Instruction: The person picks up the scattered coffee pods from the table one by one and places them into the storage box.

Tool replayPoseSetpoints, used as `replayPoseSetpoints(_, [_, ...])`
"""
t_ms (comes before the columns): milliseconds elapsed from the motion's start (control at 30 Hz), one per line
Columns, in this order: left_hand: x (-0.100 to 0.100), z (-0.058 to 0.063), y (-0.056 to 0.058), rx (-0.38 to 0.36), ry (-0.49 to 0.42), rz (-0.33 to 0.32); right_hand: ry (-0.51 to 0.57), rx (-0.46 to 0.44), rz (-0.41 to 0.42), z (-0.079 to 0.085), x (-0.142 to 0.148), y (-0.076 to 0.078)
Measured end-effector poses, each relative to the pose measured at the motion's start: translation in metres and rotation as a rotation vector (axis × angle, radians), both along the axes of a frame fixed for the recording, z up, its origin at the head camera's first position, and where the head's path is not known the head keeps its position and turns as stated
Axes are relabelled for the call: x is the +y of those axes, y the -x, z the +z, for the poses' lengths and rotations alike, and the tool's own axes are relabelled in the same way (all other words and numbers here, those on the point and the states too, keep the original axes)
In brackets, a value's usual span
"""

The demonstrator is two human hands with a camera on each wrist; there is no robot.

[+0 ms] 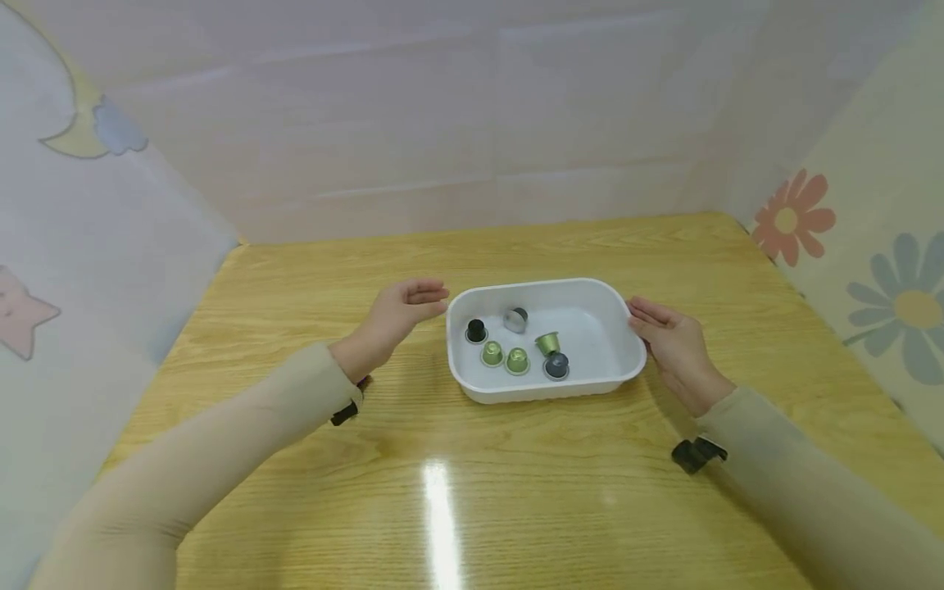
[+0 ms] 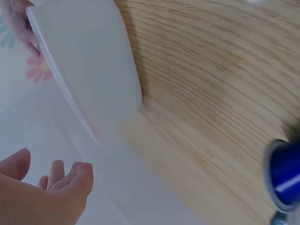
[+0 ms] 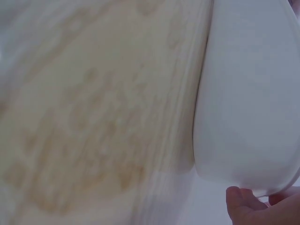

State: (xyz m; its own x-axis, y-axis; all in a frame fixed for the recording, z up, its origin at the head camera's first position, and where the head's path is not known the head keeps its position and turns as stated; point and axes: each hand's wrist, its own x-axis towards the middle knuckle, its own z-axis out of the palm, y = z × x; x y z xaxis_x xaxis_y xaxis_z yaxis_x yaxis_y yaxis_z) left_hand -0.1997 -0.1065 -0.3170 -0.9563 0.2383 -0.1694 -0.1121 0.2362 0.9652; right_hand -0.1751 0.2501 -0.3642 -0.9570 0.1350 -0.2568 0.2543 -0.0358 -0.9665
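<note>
A white tray (image 1: pixel 549 392) is sitting just right of the middle of the head picture, on the wooden table (image 1: pixel 332 492). Its long way is running from left to right, so one short end is facing each hand. Inside, six little pods are lying mostly toward the left: a black pod (image 1: pixel 476 329), a silver-gray pod (image 1: pixel 515 320), two upright green pods (image 1: pixel 492 352), a tipped green pod (image 1: pixel 546 343) and a dark gray pod (image 1: pixel 556 365) touching it.

The right hand (image 1: pixel 678 352) is the nearer one. It is pinching the rim at the tray's right end, with the tray lying to its left. The left hand (image 1: pixel 387 324) is hovering just beside the left end, holding nothing. Its fingers are reaching toward the rim, but the left wrist picture is showing a gap.

Farther out, a shiny blue thing (image 2: pixel 288 178) is poking in at the right edge of the left wrist picture; I cannot tell what it is. A red flower (image 1: pixel 787 220) is showing on the wall at the right of the head picture, and a yellow moon (image 1: pixel 83 135) is showing at the upper left.
</note>
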Motion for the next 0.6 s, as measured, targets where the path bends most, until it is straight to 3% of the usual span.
replayPoseSetpoints(300, [-0.04,0.0,-0.011,-0.006,0.046,0.048,0.025,-0.013,-0.016,-0.001,0.001,0.0])
replayPoseSetpoints(600, [-0.07,-0.008,-0.021,-0.017,0.098,0.109,0.0,-0.028,-0.011,-0.004,0.002,0.003])
